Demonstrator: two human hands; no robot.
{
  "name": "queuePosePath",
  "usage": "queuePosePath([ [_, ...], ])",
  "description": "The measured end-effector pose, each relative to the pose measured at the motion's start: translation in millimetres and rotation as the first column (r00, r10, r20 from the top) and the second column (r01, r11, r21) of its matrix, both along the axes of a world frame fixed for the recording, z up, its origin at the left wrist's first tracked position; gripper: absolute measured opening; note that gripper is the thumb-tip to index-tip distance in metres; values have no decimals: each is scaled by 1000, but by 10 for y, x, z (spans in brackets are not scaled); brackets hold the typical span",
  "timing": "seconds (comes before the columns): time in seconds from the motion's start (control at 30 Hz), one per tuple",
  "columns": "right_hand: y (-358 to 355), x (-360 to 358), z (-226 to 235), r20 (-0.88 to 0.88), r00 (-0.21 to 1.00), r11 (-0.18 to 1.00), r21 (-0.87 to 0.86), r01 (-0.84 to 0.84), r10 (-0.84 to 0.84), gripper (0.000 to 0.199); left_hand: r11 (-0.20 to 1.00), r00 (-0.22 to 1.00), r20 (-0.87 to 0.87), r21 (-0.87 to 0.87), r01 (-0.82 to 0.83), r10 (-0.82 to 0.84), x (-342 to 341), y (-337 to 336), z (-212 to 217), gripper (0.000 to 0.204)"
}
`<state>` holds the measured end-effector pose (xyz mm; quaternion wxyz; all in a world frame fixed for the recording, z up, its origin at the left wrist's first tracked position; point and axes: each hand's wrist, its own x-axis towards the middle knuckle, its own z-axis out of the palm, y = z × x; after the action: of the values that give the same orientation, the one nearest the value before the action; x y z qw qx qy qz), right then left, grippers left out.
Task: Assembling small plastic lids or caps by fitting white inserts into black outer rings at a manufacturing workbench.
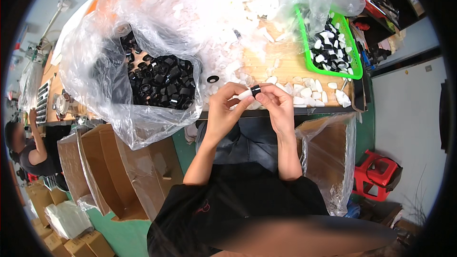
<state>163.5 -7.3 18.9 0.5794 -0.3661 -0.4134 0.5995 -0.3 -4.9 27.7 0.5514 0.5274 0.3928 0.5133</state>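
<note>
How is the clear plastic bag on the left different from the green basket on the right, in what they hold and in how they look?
The clear plastic bag is soft, crumpled and transparent; the green basket is rigid, with a bright slotted wall. The bag holds only loose black rings; the basket holds black-and-white joined pieces. The bag sags over the table's front edge, while the basket lies wholly on the wooden table. Both are open at the top and hold many small parts.

Glossy black plastic ring point(255, 90); wooden tabletop point(266, 64)
</note>
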Motion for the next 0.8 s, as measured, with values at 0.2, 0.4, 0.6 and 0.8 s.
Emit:
queuePosePath([
  [0.2, 2, 12, -48, -51, 998, 999, -44, 23, -26, 14, 1000, 979, 205, -1, -21, 21, 39, -9, -79, 5],
  [0.4, 18, 1, -95, 2, 1000, 1000, -10, 17, -17, 15, 999, 967, 250, -14, -35, 38, 5, -22, -170, 5],
  [0.6, 34, 37, -107, 291, 957, 990, 136, -47, 5, 15, 1000, 976, 216, -15, -11, 14, 17, 13, -298, 4],
  [0.8, -1, 31, -84, 197, 980, 998, 58, -27, 15, 17, 998, 987, 153, 22, -51, 47, 22, -15, -270, 4],
])
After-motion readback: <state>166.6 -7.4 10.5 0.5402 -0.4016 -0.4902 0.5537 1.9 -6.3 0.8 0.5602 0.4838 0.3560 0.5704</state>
